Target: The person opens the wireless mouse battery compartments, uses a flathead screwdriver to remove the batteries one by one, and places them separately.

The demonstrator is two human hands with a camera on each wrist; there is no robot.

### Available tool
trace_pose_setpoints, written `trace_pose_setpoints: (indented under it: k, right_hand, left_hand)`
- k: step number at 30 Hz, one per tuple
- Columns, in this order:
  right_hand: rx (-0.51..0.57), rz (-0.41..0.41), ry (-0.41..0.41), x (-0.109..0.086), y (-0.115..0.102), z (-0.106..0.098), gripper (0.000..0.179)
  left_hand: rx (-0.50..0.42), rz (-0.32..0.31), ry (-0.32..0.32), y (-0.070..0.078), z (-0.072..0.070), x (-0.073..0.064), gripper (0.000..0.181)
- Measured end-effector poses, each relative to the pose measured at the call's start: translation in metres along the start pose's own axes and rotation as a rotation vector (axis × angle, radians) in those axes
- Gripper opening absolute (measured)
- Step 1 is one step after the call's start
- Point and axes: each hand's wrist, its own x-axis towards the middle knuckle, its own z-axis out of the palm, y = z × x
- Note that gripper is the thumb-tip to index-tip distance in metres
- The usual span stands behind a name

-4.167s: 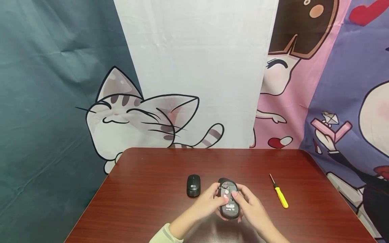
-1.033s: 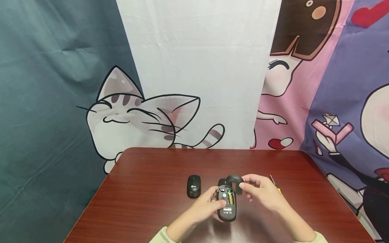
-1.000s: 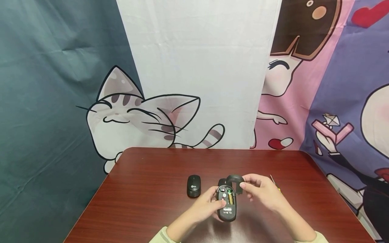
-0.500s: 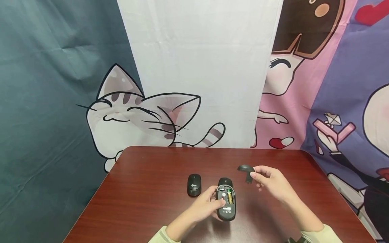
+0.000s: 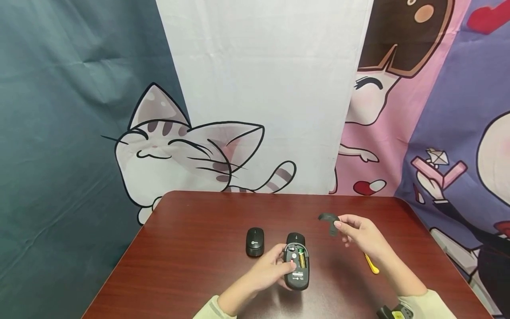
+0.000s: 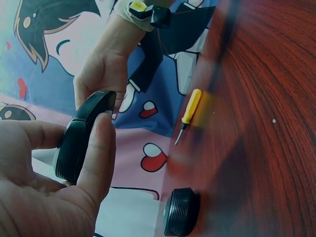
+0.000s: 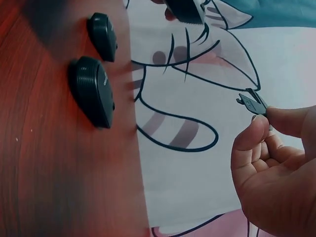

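A wide, softly creased fabric backdrop (image 5: 259,88), printed with cartoon figures, hangs behind a glossy, reddish-brown, wood-grained table (image 5: 195,239) with rounded far corners. Above it, the right hand (image 5: 360,232) has just drawn farther off to the right, thumb and fingers in a pinch, while the left hand (image 5: 272,268) stays where it was, gripping an upturned, oval, black plastic mouse (image 5: 299,271). That parting leaves the held mouse's underside uncovered, so the removal of its lid looks complete. Two more domed black plastic mice, ridged at one end, sit upright on the table: one (image 5: 255,242) to the left, the other (image 5: 296,239) just beyond the held one. To the right lies a screwdriver (image 6: 190,111) with a smooth yellow handle and slim metal shaft, partly hidden in the head view. Pinched by the right hand is the thin, arched, black plastic cover (image 5: 330,220) with its narrow tongue, now well apart from the held mouse. Smallest, a green-and-gold cylindrical battery (image 5: 301,258) remains sunk in the underside.
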Motion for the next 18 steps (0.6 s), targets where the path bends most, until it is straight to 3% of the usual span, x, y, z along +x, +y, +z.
trace_pose_setpoints:
  k: [18]
  right_hand:
    - [-0.013, 0.112, 0.012, 0.029, 0.039, -0.011, 0.045]
  left_hand:
    - [0.017, -0.001, 0.009, -0.004, -0.001, -0.001, 0.044]
